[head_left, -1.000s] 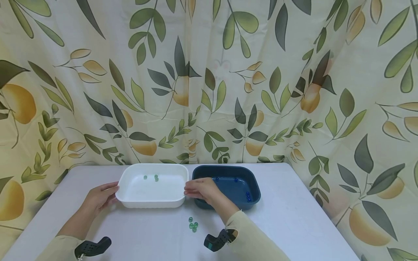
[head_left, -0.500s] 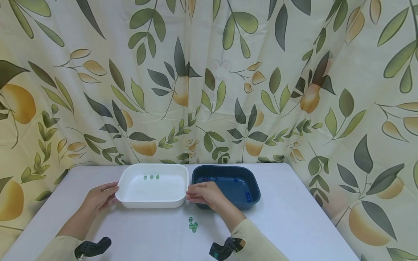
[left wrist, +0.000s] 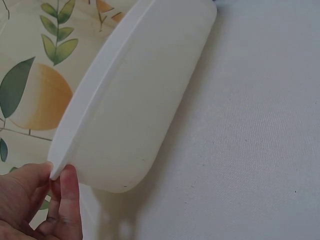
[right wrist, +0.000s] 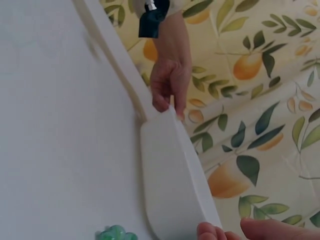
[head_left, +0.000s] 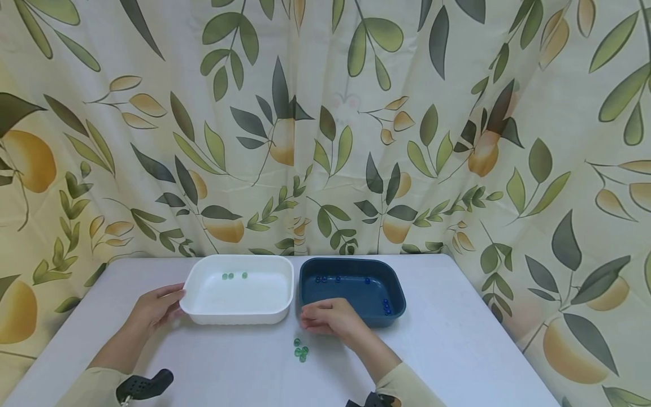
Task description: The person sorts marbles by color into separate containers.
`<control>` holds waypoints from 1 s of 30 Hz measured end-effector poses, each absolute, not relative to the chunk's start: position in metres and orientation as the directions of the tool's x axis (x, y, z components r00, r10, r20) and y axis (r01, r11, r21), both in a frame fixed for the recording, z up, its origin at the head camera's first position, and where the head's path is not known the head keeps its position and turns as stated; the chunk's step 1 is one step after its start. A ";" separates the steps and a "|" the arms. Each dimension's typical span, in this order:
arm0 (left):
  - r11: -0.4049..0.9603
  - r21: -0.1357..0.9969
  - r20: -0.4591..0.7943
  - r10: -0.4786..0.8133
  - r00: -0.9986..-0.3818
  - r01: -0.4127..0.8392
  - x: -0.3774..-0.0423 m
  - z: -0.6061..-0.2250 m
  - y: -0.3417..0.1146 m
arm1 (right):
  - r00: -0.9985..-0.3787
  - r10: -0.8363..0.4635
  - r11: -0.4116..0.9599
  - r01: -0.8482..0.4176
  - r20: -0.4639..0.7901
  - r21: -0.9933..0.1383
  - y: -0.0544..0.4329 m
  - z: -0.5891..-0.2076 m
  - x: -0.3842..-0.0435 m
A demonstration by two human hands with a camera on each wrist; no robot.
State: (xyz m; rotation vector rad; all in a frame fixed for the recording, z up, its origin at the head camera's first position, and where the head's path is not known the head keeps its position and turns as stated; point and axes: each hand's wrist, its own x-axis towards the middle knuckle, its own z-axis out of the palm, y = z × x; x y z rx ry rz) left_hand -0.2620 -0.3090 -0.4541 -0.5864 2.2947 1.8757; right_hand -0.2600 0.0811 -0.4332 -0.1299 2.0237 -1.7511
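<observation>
We judge the white tray (head_left: pixel 239 297), left of centre in the head view, light and stiff, best held by the lip (left wrist: pixel 84 102) the left hand (head_left: pixel 159 305) pinches. The green marbles (head_left: pixel 304 351), lower centre, look slippery. The right hand (head_left: pixel 333 316), relaxed with nothing visible in it, is before the lower-left corner of the blue tray (head_left: pixel 356 297).

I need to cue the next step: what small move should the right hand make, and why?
I'd probably bring the right hand to the loose marbles and pinch one. They're green and lie on the table close by; the white tray, its rim pinched by the left hand, holds green ones too. Blue ones are in the dark tray.
</observation>
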 end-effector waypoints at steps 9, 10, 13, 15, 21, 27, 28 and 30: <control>0.174 0.909 -0.337 -0.224 -0.914 -0.378 -0.263 -0.454 -0.310 | -0.889 -0.373 0.223 0.193 -0.266 -0.956 0.095 -0.449 -0.246; 0.174 0.910 -0.335 -0.221 -0.916 -0.375 -0.263 -0.454 -0.310 | -0.888 -0.372 0.221 0.197 -0.269 -0.955 0.096 -0.450 -0.246; 0.176 0.912 -0.331 -0.217 -0.918 -0.371 -0.262 -0.452 -0.309 | -0.889 -0.362 0.220 0.211 -0.280 -0.952 0.099 -0.455 -0.244; 0.180 0.912 -0.328 -0.215 -0.920 -0.367 -0.262 -0.451 -0.309 | -0.890 -0.354 0.220 0.218 -0.286 -0.951 0.100 -0.458 -0.243; 0.188 0.910 -0.329 -0.216 -0.919 -0.370 -0.260 -0.449 -0.307 | -0.899 -0.331 0.259 0.206 -0.287 -0.944 0.102 -0.466 -0.242; 0.211 0.907 -0.319 -0.219 -0.922 -0.364 -0.261 -0.451 -0.307 | -0.907 -0.313 0.293 0.189 -0.281 -0.937 0.101 -0.475 -0.242; 0.215 0.906 -0.318 -0.221 -0.922 -0.364 -0.261 -0.452 -0.307 | -0.907 -0.314 0.300 0.187 -0.282 -0.935 0.101 -0.477 -0.242; 0.222 0.904 -0.317 -0.223 -0.922 -0.365 -0.261 -0.453 -0.307 | -0.904 -0.313 0.315 0.190 -0.291 -0.930 0.100 -0.479 -0.242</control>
